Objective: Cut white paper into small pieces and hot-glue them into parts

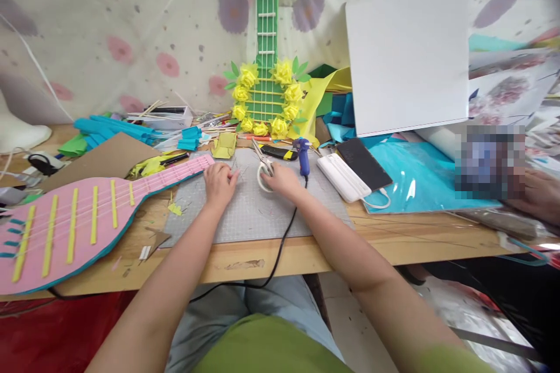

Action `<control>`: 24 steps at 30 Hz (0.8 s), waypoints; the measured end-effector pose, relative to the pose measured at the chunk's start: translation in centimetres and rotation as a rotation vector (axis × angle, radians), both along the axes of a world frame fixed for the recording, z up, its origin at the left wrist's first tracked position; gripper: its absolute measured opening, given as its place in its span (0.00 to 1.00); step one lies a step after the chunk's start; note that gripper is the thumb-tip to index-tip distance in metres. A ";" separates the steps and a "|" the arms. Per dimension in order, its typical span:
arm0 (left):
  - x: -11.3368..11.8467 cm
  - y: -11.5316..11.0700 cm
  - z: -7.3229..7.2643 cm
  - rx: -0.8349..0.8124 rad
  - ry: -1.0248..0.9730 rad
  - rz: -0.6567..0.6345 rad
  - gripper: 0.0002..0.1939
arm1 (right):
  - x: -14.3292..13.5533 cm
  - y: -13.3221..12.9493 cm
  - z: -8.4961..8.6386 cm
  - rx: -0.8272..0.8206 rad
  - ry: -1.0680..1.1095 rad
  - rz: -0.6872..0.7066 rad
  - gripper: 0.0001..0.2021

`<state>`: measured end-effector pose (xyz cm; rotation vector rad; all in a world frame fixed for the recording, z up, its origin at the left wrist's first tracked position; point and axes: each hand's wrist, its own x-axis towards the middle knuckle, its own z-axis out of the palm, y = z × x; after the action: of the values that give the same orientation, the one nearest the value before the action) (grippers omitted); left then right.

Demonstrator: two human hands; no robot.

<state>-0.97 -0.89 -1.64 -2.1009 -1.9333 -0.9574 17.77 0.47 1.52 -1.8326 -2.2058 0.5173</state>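
Note:
My right hand (282, 180) is closed around the handles of a pair of scissors (261, 157), its blades pointing away from me over the grey cutting mat (245, 218). My left hand (220, 185) rests on the mat, thumb apart from the slightly bent fingers. The fingertips are close to the head of a pink paper lute (79, 215) with yellow strips and a blue edge; whether they touch cannot be made out. Just beyond my right hand are a blue glue gun (301, 154) and a yellow-and-black utility knife (277, 152).
A green paper guitar (266, 29) with yellow flowers stands at the back. A white power bank (343, 176), a blue sheet (420, 178) and a white board (409, 58) are on the right. Another person's hand (540, 192) holds a blurred item. The glue gun's cord (284, 239) crosses the table edge.

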 end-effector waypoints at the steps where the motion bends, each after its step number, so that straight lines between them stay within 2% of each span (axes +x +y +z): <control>1: 0.4 0.0 0.0 -0.008 -0.002 -0.015 0.14 | 0.3 0.0 0.2 0.008 -0.002 0.017 0.18; 3: 1.5 0.4 0.1 -0.033 0.017 -0.080 0.12 | 1.0 -0.1 0.8 0.009 -0.023 0.029 0.16; 6: 3.8 1.7 -0.1 -0.132 0.084 -0.237 0.16 | 1.7 -0.3 1.2 -0.013 -0.060 -0.005 0.15; 9: 5.8 2.9 -0.4 -0.288 0.138 -0.351 0.22 | 1.8 -0.2 0.8 -0.017 -0.073 -0.062 0.15; 11: 6.2 3.2 -0.4 -0.352 0.163 -0.389 0.23 | 1.7 0.0 0.2 -0.009 -0.078 -0.078 0.15; 14: 5.2 2.8 -0.2 -0.348 0.184 -0.392 0.22 | 1.6 0.2 -0.4 0.014 -0.093 -0.084 0.15; 17: 2.8 2.0 0.2 -0.310 0.192 -0.370 0.17 | 1.6 0.0 -0.5 0.015 -0.103 -0.086 0.15; 20: 0.9 1.3 0.4 -0.266 0.180 -0.289 0.14 | 1.5 -0.2 -0.3 0.013 -0.132 -0.093 0.15; 22: 0.5 1.1 0.4 -0.243 0.157 -0.242 0.13 | 1.4 -0.3 -0.1 0.032 -0.160 -0.098 0.15; 24: 1.2 1.2 0.3 -0.222 0.144 -0.282 0.14 | 1.1 -0.3 -0.2 0.070 -0.186 -0.112 0.16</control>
<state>0.20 0.30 -1.36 -2.5407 -1.7767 -0.6326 18.86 0.12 1.34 -2.0254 -2.1873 0.2544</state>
